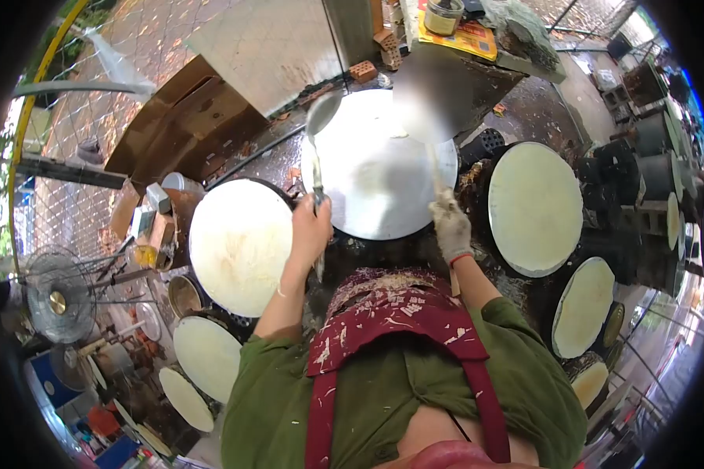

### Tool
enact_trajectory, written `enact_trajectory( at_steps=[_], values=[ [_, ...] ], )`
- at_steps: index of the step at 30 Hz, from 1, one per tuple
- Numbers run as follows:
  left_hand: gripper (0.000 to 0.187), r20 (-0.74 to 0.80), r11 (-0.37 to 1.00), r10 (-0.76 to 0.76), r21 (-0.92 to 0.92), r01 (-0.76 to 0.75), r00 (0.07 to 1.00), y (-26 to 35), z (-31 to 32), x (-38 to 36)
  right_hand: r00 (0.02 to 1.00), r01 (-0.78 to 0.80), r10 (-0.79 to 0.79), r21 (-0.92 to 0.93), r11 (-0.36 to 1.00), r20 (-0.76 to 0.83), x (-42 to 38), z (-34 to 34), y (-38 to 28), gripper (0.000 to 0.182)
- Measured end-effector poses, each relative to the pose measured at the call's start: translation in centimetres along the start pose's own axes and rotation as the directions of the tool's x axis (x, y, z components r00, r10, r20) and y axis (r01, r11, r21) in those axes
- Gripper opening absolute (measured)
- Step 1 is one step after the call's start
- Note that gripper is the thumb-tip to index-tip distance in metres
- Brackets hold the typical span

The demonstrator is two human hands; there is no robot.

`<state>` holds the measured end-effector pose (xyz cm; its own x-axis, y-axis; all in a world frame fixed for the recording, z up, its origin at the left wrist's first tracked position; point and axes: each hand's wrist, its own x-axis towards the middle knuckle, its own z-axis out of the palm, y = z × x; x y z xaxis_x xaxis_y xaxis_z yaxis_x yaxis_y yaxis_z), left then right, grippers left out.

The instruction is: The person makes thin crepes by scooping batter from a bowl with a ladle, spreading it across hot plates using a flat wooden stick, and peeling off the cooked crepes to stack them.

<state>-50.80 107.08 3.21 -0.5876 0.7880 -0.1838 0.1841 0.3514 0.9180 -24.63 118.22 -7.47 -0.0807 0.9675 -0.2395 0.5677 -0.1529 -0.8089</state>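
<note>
My left hand (310, 228) is bare and grips the long handle of a metal ladle (321, 114), whose bowl hangs over the far left rim of the round grey griddle (375, 187) in front of me. My right hand (451, 227) wears a batter-stained glove and holds a thin stick that carries a wide, blurred flat disc (434, 94) above the far right side of the same griddle. The griddle surface looks pale and wet. Both hands are at its near rim.
Round plates covered with cream sheets surround me: one at the left (238, 246), one at the right (533, 207), smaller ones lower left (207, 356) and lower right (583, 306). A fan (55, 297) stands far left. Cardboard (188, 117) and bricks lie behind.
</note>
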Motion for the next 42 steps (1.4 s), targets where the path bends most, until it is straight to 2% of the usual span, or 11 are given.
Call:
enact_trajectory(
  at_steps=[5,8,11,15,21,25,29,31,33,37,42],
  values=[
    [0.014,0.045,0.978,-0.137,-0.152,0.142,0.990,-1.2,-0.1,-6.2,0.927,-0.153,0.128,0.044,0.987,0.353,3.2,3.0,-1.0,0.044],
    [0.012,-0.028,0.967,-0.126,-0.227,0.116,0.992,0.3,-1.3,-8.9,0.939,0.338,-0.316,-0.207,0.918,0.135,3.3,-2.7,-3.6,0.033],
    [0.014,-0.087,0.977,-0.102,-0.195,0.084,0.991,0.1,-2.2,-10.3,0.972,0.216,-0.226,0.131,0.968,0.067,6.0,-0.5,4.2,0.024],
    [0.013,-0.121,0.971,-0.215,-0.128,0.200,0.969,-1.8,-2.1,-11.2,0.881,-0.075,0.067,-0.002,0.997,0.468,4.1,1.7,1.0,0.049],
    [0.014,-0.267,0.985,-0.157,0.030,0.171,0.951,-4.6,-2.6,-12.9,0.911,0.350,-0.351,0.042,0.936,0.216,9.1,-4.3,2.4,0.040],
    [0.016,-0.275,0.965,-0.240,0.034,0.259,0.931,-4.4,-1.9,-12.9,0.795,-0.354,0.113,0.305,0.884,0.596,7.2,-2.7,-2.6,0.037],
    [0.018,-0.240,0.919,-0.394,-0.124,0.374,0.887,-3.0,-1.1,-12.8,0.705,-0.211,0.001,0.209,0.955,0.709,8.0,-3.3,-4.6,0.038],
    [0.019,-0.312,0.963,-0.243,0.033,0.266,0.918,-4.4,-0.7,-13.0,0.790,0.231,-0.312,0.216,0.949,0.528,11.4,-4.7,-2.8,0.035],
    [0.020,-0.335,0.971,-0.204,0.054,0.234,0.920,-5.2,-0.4,-13.1,0.865,0.142,-0.189,0.135,0.981,0.464,14.5,-5.9,-2.1,0.034],
    [0.022,-0.304,0.921,-0.388,-0.176,0.349,0.870,-2.8,1.1,-12.7,0.642,-0.102,0.099,-0.043,0.994,0.761,14.1,-3.4,-2.2,0.036],
    [0.021,-0.276,0.896,-0.443,-0.178,0.407,0.853,-1.3,1.9,-12.6,0.584,0.128,-0.238,0.201,0.971,0.776,16.6,-4.0,-0.6,0.040]
  ],
)
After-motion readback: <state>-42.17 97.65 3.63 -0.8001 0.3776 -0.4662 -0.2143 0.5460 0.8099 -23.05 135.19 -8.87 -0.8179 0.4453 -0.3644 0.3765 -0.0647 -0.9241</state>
